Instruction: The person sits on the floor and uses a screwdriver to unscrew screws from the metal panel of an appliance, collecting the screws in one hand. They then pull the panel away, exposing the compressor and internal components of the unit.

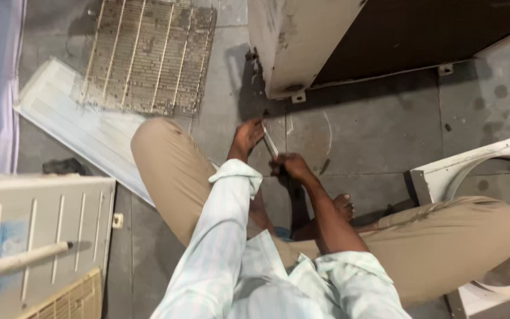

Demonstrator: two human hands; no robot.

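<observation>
A thin metal tool [270,143] was held just below the corner of the metal casing [290,44], above the floor. The right hand [290,166] was closed around its lower end; its upper end was pinched by the left hand [248,134].

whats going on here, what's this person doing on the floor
A person sits on a grey concrete floor with knees spread, both hands out in front. The left hand and the right hand together hold a thin metal tool, its far end near the bottom corner of an opened metal cabinet. A dusty wire grille lies on a white panel to the left, and a casing with a round opening sits to the right.
</observation>
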